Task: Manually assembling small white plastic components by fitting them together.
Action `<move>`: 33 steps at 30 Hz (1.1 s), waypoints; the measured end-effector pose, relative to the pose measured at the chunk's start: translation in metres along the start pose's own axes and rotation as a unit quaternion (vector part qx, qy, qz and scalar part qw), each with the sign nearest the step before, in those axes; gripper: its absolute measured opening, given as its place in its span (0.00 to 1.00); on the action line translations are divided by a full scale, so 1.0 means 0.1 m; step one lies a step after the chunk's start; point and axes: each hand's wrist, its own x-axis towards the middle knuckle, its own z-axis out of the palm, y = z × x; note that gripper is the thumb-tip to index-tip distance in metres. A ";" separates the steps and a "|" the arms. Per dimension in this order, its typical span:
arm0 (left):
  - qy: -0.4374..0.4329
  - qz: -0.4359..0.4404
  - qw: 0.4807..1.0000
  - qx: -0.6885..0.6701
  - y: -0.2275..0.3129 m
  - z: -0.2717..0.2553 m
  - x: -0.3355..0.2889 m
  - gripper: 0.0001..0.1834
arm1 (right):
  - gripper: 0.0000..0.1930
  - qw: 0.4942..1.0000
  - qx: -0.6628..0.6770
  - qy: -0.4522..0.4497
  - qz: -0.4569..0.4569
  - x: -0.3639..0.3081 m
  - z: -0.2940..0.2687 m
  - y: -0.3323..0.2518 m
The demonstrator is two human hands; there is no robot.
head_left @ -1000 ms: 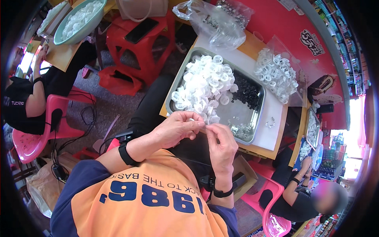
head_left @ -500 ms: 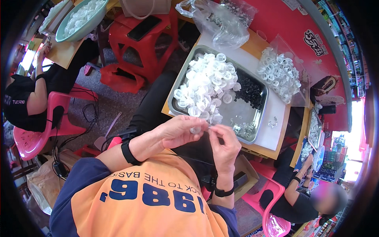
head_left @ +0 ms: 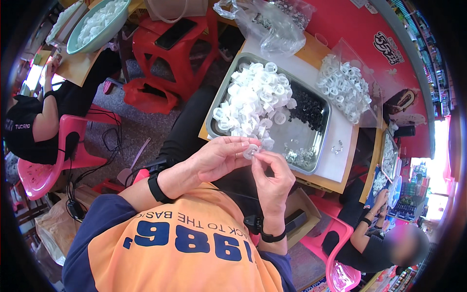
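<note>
My left hand [head_left: 226,155] has its thumb and fingers closed on a small round whitish plastic part [head_left: 250,151], held up just past the near edge of the metal tray [head_left: 284,135]. Some tiny metallic detail shows at the middle of the part. My right hand [head_left: 273,179] pinches at the part's right side; whatever sits between those fingertips is too small to name. Inside the tray lie a heap of white plastic parts [head_left: 255,97], a patch of small black pieces [head_left: 307,111] and a scatter of tiny shiny pieces [head_left: 299,155].
A clear bag of white plastic rings [head_left: 343,87] lies right of the tray, and a crumpled clear bag [head_left: 279,36] behind it. Red stools [head_left: 170,53] stand at the left, one bearing a phone [head_left: 176,34]. Two people sit nearby on pink chairs [head_left: 46,168], far left and lower right.
The round plastic part has come up from within my left fingers to between both hands' fingertips, its face now showing. My right fingertips have shifted slightly left against it.
</note>
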 end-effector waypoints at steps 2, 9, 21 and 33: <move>0.000 0.003 1.000 0.012 -0.01 0.01 -0.01 0.19 | 0.08 0.999 -0.032 0.014 -0.027 -0.01 0.04 0.04; -0.002 0.050 0.998 0.040 -0.10 -0.04 0.01 0.17 | 0.08 0.995 -0.097 -0.001 -0.036 -0.07 0.07 0.03; 0.013 0.048 0.999 0.006 -0.14 0.03 0.01 0.17 | 0.10 0.963 -0.226 0.005 -0.146 -0.11 0.07 0.05; 0.015 0.021 1.000 -0.008 -0.20 0.03 0.01 0.17 | 0.17 0.958 -0.216 0.027 -0.187 -0.13 0.02 0.10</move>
